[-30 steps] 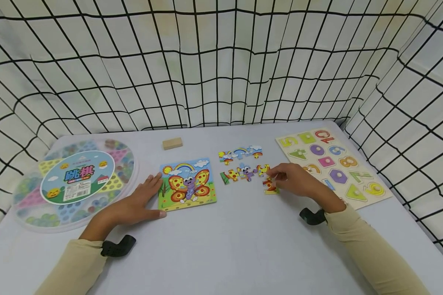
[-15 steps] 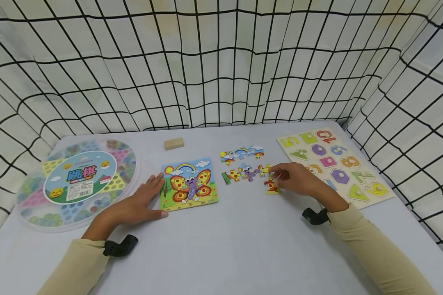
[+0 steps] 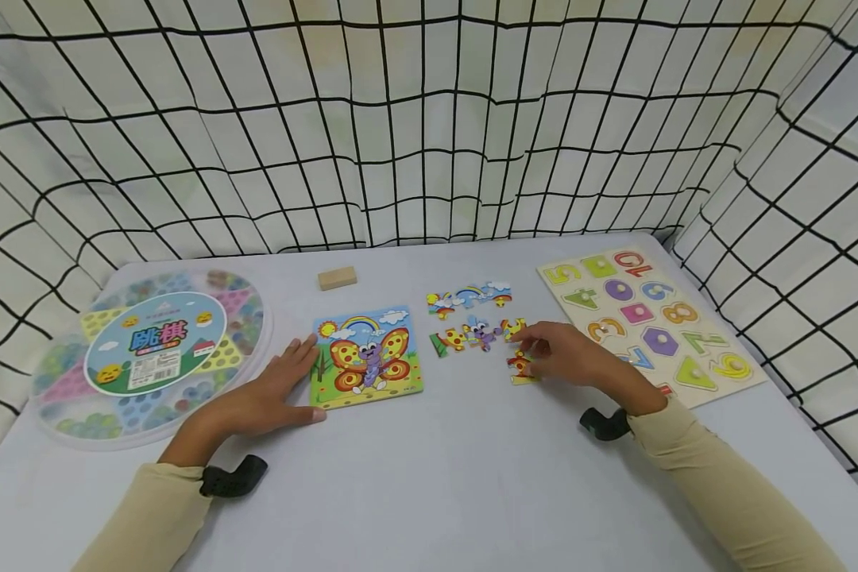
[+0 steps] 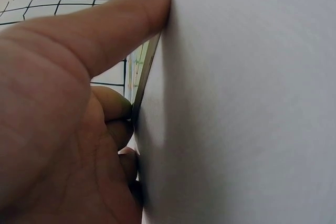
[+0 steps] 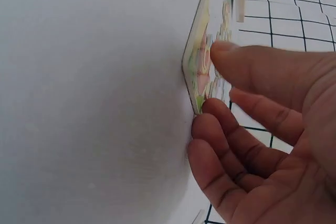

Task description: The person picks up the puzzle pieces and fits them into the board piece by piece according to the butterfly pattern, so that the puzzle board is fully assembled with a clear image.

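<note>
My left hand (image 3: 272, 393) lies on the table with its fingers at the left edge of a square butterfly picture board (image 3: 366, 357) and its thumb by the near-left corner. My right hand (image 3: 565, 353) has curled fingers and pinches a red and yellow jigsaw piece (image 3: 520, 368). In the right wrist view the thumb is on the face of this jigsaw piece (image 5: 199, 59), with fingertips at its edge. Just beyond it, a middle row of jigsaw pieces (image 3: 477, 334) lies on the table, partly covered by the fingers. Farther back is a joined top strip of jigsaw pieces (image 3: 469, 298).
A round clear box of marbles with a printed label (image 3: 156, 342) stands at the left. A small wooden block (image 3: 337, 278) lies behind the butterfly board. At the right is a number and shape board (image 3: 643, 318). Black netting (image 3: 429, 151) surrounds the white table (image 3: 415, 485).
My right hand and the jigsaw piece have shifted slightly toward the near left, leaving the piece a little tilted. My left hand stays at the butterfly board.
</note>
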### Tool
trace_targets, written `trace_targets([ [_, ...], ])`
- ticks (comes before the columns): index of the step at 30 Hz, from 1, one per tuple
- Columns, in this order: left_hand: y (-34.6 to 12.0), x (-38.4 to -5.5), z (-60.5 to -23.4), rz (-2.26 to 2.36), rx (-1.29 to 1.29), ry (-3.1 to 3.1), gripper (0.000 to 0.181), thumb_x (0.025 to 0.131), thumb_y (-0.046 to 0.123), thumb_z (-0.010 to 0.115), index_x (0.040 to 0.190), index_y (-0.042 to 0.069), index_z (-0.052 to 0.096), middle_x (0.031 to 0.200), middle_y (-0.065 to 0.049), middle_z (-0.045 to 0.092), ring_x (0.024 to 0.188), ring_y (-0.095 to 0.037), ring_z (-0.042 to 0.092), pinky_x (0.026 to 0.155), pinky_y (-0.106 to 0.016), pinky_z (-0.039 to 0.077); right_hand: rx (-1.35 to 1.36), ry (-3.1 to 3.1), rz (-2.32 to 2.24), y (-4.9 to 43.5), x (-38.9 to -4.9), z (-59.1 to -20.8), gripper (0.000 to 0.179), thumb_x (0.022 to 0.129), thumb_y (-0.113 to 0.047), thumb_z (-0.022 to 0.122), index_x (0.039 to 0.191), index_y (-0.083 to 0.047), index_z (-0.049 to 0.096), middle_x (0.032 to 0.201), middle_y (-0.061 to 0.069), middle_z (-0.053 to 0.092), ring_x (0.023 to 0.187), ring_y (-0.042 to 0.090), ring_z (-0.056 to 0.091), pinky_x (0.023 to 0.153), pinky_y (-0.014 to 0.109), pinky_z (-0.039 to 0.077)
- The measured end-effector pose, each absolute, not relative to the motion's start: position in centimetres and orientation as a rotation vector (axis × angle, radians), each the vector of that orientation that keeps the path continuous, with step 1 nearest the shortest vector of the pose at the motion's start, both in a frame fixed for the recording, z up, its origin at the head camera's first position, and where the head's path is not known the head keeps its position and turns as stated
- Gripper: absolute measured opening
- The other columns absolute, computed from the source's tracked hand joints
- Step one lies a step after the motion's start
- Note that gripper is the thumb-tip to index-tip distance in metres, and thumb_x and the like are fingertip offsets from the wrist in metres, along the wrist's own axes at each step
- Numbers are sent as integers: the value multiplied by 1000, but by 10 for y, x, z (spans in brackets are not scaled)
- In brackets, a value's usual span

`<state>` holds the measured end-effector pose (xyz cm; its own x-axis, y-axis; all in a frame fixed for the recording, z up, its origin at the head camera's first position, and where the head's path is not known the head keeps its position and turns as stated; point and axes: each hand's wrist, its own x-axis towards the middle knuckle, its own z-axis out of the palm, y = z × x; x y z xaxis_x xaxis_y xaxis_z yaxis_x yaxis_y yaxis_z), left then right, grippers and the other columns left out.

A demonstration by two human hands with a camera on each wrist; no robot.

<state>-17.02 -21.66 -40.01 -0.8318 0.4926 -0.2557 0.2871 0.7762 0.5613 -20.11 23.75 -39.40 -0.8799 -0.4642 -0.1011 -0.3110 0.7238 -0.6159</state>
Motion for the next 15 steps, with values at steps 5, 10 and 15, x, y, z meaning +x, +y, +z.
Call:
trace_targets([
  [5, -216, -169, -399, 723, 574, 2577, 102, 86, 49, 69, 155, 1, 10, 162, -17, -4, 145, -41, -10, 111, -64, 1, -584, 2703, -827, 233, -202, -396, 35, 84, -7, 76, 117, 0, 67, 91, 2, 59, 82, 18, 50, 71, 31, 45],
  [10, -215, -169, -398, 719, 575, 2578, 102, 86, 48, 69, 155, 0, 11, 162, -17, -4, 145, -41, -9, 111, -64, 1, -543, 2689, -759, 229, -203, -392, 25, 84, -5, 74, 109, 0, 69, 88, 2, 59, 82, 19, 51, 71, 31, 46],
  [15, -216, -169, -398, 721, 595, 2579, 102, 86, 47, 69, 154, -2, 11, 161, -17, -4, 145, -41, -9, 112, -63, 1, -483, 2633, -729, 226, -207, -388, 20, 84, -8, 74, 101, -3, 64, 88, 3, 58, 86, 20, 51, 75, 31, 46],
])
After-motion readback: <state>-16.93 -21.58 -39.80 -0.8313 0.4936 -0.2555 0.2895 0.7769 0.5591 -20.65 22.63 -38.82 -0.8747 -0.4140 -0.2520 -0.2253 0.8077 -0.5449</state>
